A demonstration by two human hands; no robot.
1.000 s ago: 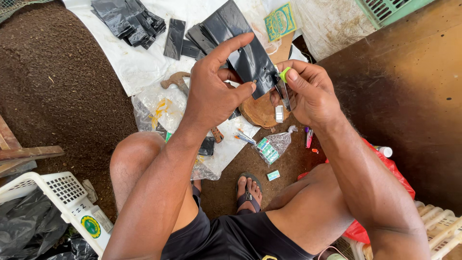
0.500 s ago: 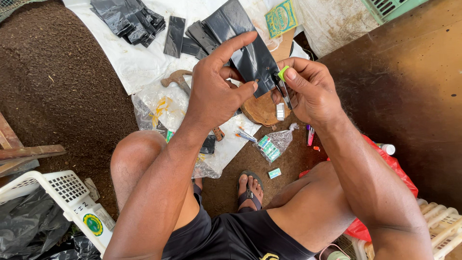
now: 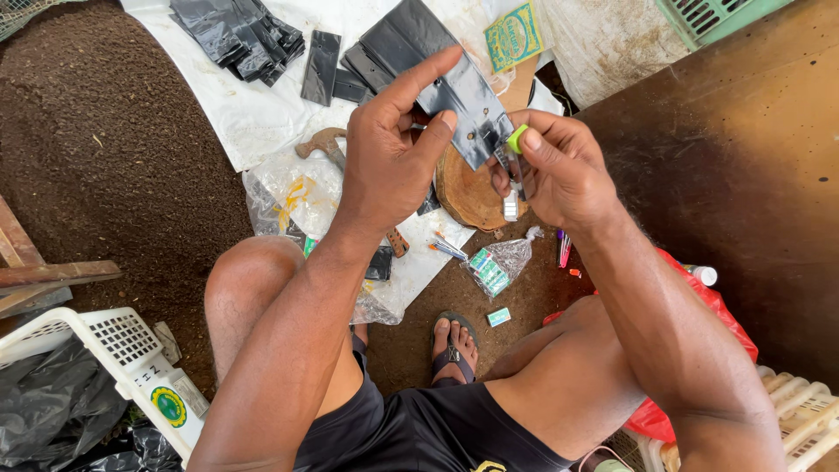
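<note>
My left hand (image 3: 393, 149) pinches a flat black plastic bag (image 3: 463, 96) between thumb and fingers, held up in front of me. My right hand (image 3: 559, 166) grips a small stapler with a green end (image 3: 516, 140), its metal jaw at the lower corner of that bag. A round wooden slice (image 3: 468, 192) lies on the ground right below both hands.
Stacks of black bags (image 3: 245, 35) lie on a white sheet (image 3: 253, 122). A hammer (image 3: 322, 144), clear plastic bags (image 3: 288, 197), a packet of small green boxes (image 3: 494, 267), a white basket (image 3: 114, 350) and dark soil (image 3: 96, 166) surround my legs.
Both hands with the bag and stapler have shifted slightly; the grip is the same.
</note>
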